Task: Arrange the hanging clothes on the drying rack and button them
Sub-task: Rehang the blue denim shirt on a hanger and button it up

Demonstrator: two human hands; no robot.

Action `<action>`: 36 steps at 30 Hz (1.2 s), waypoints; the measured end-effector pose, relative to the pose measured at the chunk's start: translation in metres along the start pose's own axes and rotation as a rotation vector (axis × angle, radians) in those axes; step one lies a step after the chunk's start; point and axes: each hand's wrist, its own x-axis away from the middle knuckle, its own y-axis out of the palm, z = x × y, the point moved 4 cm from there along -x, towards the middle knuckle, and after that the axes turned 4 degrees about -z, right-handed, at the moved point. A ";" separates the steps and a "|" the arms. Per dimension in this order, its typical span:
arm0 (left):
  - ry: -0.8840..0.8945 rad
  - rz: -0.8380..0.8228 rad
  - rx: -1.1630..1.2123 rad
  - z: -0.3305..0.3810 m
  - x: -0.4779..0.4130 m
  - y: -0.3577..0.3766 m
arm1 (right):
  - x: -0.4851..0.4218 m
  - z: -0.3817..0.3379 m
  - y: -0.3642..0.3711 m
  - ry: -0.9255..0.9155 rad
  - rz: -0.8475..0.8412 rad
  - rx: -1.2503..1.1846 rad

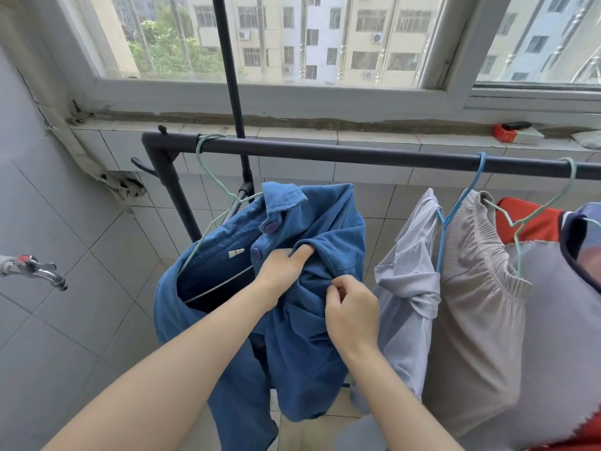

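The blue shirt (338,222) hangs on a green hanger (213,176) at the left end of the rack (357,155). The left hand (283,268) grips its front. The right hand (353,312) pinches the cloth just beside it.

"What holds the clothes up?"

"The dark grey bar of the drying rack (325,155). It runs from left to right below the window."

"What is hooked on it?"

"Three wire hangers. A pale green hanger (199,150) sits near the left end, close to the corner. It hangs crooked, with a blue shirt (325,222) on it. Far to the right are a blue hanger (480,164) and a second green hanger (573,170)."

"Do those two touch?"

"No. They are near, but apart. Grey clothes (471,288) hang from them."
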 end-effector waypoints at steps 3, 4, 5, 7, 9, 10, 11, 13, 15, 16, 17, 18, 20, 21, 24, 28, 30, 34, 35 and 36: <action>0.164 -0.027 -0.049 0.000 -0.002 -0.001 | -0.010 -0.001 -0.012 0.051 -0.027 -0.100; 0.194 -0.051 -0.046 0.001 -0.002 -0.001 | -0.013 0.000 -0.015 0.095 -0.052 -0.161; 0.216 -0.081 -0.041 0.002 -0.001 -0.001 | -0.015 0.001 -0.018 0.146 -0.076 -0.241; 0.246 -0.173 -0.022 0.003 0.004 -0.002 | -0.019 0.003 -0.026 0.223 -0.109 -0.387; 0.250 -0.199 0.038 -0.006 0.010 -0.006 | -0.024 0.002 -0.035 0.219 -0.135 -0.399; 0.263 -0.126 0.024 -0.014 0.012 -0.010 | -0.025 0.001 -0.038 0.193 -0.152 -0.363; 0.299 0.025 -0.062 -0.021 0.015 -0.016 | -0.027 -0.001 -0.041 0.155 -0.164 -0.309; 0.359 0.316 -0.345 -0.026 0.026 -0.023 | -0.029 -0.007 -0.044 0.065 -0.166 -0.171; 0.339 0.351 -0.475 -0.030 0.027 -0.019 | -0.029 -0.015 -0.043 -0.023 -0.159 -0.043; 0.306 0.318 -0.513 -0.029 0.026 -0.017 | -0.027 -0.018 -0.042 -0.064 -0.154 0.006; 0.279 0.296 -0.563 -0.026 0.024 -0.015 | -0.025 -0.022 -0.041 -0.107 -0.150 0.050; 0.261 0.293 -0.632 -0.023 0.022 -0.014 | -0.023 -0.025 -0.039 -0.153 -0.144 0.094; 0.265 0.314 -0.729 -0.016 0.019 -0.015 | -0.018 -0.031 -0.037 -0.251 -0.141 0.177; 0.276 0.321 -0.725 -0.012 0.018 -0.015 | -0.016 -0.033 -0.035 -0.289 -0.143 0.206; 0.310 0.342 -0.658 -0.005 0.013 -0.016 | -0.013 -0.037 -0.035 -0.348 -0.151 0.217; 0.297 0.356 -0.719 -0.003 0.005 -0.017 | -0.015 -0.036 -0.047 -0.266 -0.170 0.076; 0.287 0.386 -0.813 -0.006 -0.001 -0.023 | -0.022 -0.030 -0.063 -0.104 -0.140 -0.132; 0.212 0.444 -0.924 -0.014 -0.015 -0.046 | -0.035 -0.033 -0.101 0.089 -0.051 -0.754; 0.205 0.452 -0.932 -0.016 -0.017 -0.049 | -0.037 -0.037 -0.108 0.068 -0.057 -0.773; 0.207 0.454 -0.937 -0.016 -0.019 -0.049 | -0.038 -0.042 -0.112 0.041 -0.074 -0.743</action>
